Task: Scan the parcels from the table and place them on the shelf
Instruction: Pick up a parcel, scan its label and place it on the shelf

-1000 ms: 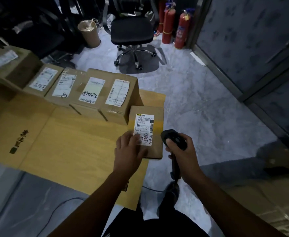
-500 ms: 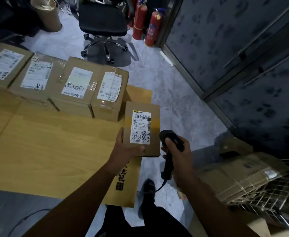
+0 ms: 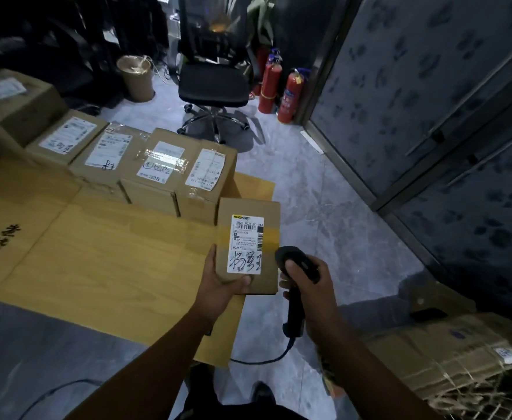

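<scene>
Parcel (image 3: 248, 244) between fingers (image 3: 244, 281) of left hand (image 3: 219, 283)

Brown parcel (image 3: 248, 247) bears a white label (black handwriting, yellow strip); black scanner (image 3: 297, 265); red fire extinguishers (image 3: 269, 86); grey marbled floor (image 3: 324, 213).

We look down on a grey table (image 3: 36, 344) mostly covered by a flattened yellow cardboard sheet (image 3: 112, 253), which has dark characters printed near its left edge. Along the sheet's far side stand four brown parcels (image 3: 157, 168) side by side, each with a white label on top. A larger box (image 3: 12, 104) sits at the row's left end.
</scene>
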### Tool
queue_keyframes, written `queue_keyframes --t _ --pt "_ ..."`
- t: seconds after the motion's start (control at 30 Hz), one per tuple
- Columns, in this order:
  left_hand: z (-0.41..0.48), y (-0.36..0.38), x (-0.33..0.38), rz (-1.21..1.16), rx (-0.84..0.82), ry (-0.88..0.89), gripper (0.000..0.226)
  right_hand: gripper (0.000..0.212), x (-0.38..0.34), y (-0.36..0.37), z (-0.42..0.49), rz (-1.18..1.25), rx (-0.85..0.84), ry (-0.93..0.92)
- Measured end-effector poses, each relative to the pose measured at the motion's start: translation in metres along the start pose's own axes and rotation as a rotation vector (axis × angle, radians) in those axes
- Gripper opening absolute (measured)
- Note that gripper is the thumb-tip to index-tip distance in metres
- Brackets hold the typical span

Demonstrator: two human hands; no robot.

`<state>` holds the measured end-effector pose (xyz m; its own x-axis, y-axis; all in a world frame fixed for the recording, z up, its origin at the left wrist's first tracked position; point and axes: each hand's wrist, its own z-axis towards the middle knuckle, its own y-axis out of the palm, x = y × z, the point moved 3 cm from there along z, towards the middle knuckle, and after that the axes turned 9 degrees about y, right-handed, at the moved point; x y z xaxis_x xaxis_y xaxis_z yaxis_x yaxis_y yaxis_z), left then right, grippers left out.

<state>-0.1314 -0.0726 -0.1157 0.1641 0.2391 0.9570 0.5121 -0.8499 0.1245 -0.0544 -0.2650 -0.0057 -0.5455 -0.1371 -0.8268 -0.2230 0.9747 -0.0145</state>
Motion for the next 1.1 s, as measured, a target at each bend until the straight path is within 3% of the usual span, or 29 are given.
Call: queue_keyframes --t 0.17,0.27,0.33,0.43,0.63,1.0,1.1 --pt "-0.043 0.032 0.008 0.16 0.114 0.102 0.117 0.033 -0.002 -0.031 -0.019 0.009 -0.132 0.009" --pt "-0.087 0.048 0.014 0.225 0.227 0.119 0.122 0.04 0.006 -0.048 -0.031 0.024 -0.212 0.005" --pt "-0.117 0.054 0.018 0.237 0.308 0.165 0.112 0.05 0.019 -0.056 -0.037 0.033 -0.265 0.035" --pt "-0.156 0.056 0.014 0.235 0.431 0.191 0.098 0.039 0.041 -0.059 -0.049 0.042 -0.366 0.071" --pt "-0.235 0.046 0.011 0.14 0.588 0.146 0.096 0.038 0.063 -0.051 -0.085 -0.035 -0.478 0.062" --pt "-0.351 0.009 0.008 -0.134 0.689 0.204 0.081 0.059 0.087 -0.013 -0.164 -0.234 -0.617 -0.049" --pt "-0.387 -0.022 0.009 -0.2 0.709 0.192 0.077 0.055 0.097 0.016 -0.205 -0.273 -0.675 -0.103"
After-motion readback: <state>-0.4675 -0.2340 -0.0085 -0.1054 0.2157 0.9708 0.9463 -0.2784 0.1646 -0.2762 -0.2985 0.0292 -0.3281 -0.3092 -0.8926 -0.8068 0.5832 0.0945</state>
